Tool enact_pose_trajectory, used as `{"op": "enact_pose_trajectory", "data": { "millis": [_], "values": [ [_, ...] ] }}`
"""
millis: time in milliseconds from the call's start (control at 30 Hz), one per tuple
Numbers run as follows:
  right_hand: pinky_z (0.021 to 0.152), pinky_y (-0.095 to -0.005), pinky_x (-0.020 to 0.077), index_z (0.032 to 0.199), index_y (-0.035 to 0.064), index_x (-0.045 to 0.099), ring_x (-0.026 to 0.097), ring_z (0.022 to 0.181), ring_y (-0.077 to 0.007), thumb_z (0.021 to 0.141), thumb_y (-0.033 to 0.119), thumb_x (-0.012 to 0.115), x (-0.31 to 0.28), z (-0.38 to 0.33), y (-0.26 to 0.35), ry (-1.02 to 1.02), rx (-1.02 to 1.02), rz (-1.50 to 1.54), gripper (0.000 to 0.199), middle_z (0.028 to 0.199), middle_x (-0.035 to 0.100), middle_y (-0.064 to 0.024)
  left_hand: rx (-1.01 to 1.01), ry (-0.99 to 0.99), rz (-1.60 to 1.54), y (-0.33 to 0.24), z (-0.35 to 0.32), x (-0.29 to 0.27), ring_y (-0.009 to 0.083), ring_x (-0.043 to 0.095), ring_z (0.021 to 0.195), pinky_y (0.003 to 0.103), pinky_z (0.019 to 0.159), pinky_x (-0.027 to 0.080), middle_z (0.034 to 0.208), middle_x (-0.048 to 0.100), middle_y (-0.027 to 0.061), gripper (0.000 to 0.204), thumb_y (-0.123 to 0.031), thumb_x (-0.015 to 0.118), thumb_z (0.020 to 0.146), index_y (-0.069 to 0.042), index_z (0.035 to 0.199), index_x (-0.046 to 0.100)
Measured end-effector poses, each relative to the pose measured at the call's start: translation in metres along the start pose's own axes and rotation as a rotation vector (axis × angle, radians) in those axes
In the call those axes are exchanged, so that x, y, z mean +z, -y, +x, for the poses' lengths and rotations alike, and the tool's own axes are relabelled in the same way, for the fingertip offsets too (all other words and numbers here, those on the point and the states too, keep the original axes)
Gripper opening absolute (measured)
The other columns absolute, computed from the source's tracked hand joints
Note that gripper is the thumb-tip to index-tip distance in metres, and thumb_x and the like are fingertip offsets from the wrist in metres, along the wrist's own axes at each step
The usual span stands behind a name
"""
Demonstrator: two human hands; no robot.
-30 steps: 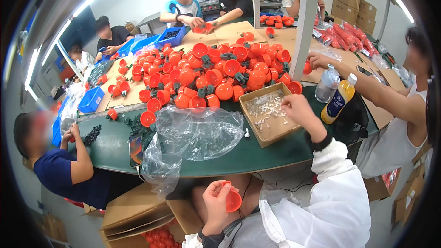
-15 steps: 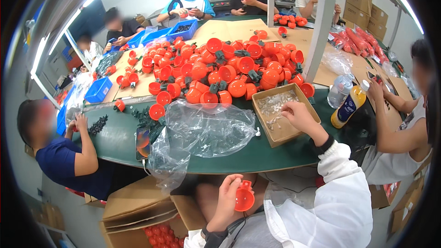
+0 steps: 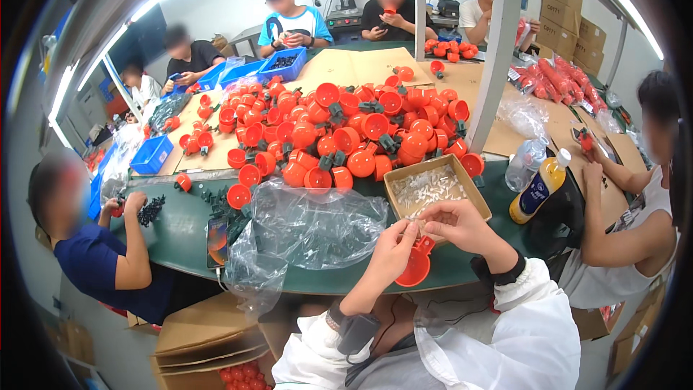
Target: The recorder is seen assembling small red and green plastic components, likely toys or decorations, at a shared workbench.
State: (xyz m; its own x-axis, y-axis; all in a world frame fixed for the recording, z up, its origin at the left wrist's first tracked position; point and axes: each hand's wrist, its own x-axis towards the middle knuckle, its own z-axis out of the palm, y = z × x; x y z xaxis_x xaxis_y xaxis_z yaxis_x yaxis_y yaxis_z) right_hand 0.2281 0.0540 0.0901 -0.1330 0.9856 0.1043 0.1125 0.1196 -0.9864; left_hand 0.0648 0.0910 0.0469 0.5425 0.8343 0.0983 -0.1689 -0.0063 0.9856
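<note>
My left hand [image 3: 390, 254] grips an orange plastic cup [image 3: 416, 266] at the green table's near edge. My right hand [image 3: 456, 222] is right beside it, thumb and fingers pinched over the cup's rim, apparently on a small white piece, though it is too small to be sure. Just behind both hands sits an open cardboard box [image 3: 403, 182] holding several small white parts [image 3: 432, 186]. A big heap of orange cups [image 3: 346, 133] with dark green fittings covers the middle of the table.
A crumpled clear plastic bag [image 3: 310, 227] lies left of my hands, a phone [image 3: 216, 242] beside it. An orange drink bottle [image 3: 540, 189] and a clear water bottle [image 3: 522, 165] stand to the right. Other people work around the table. Blue bins [image 3: 151, 155] sit far left; open cartons [image 3: 209, 350] lie below.
My left hand has lifted the orange cup from my lap up to the table edge. My right hand has left the box of white parts and met the cup.
</note>
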Motion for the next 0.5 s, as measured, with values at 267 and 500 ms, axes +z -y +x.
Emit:
{"op": "enact_pose_trajectory", "data": {
  "millis": [267, 500],
  "values": [
    [0.074, -0.0238, 0.0476, 0.097, -0.0045, 0.060, 0.059, 0.080, -0.0099, 0.079, 0.000, 0.061, -0.007, 0.002, -0.019, -0.197, -0.129, -0.041, 0.018, 0.086, 0.063, -0.0068, -0.386, 0.059, -0.387, -0.004, 0.016, 0.008, 0.0265, 0.064, 0.069, 0.034, 0.058, 0.054, 0.087, 0.059, 0.0120, 0.033, -0.028, 0.041, 0.095, 0.002, 0.105, 0.049],
    [0.074, -0.0245, 0.0483, 0.092, -0.0048, 0.062, 0.060, 0.079, -0.0108, 0.079, 0.000, 0.061, -0.015, 0.007, -0.016, -0.116, -0.099, 0.034, 0.014, 0.086, 0.064, -0.0067, -0.420, 0.066, -0.440, 0.012, 0.023, 0.007, 0.0285, 0.064, 0.068, 0.036, 0.059, 0.054, 0.086, 0.059, 0.0136, 0.029, -0.026, 0.041, 0.094, 0.001, 0.100, 0.050]
  ]
}}
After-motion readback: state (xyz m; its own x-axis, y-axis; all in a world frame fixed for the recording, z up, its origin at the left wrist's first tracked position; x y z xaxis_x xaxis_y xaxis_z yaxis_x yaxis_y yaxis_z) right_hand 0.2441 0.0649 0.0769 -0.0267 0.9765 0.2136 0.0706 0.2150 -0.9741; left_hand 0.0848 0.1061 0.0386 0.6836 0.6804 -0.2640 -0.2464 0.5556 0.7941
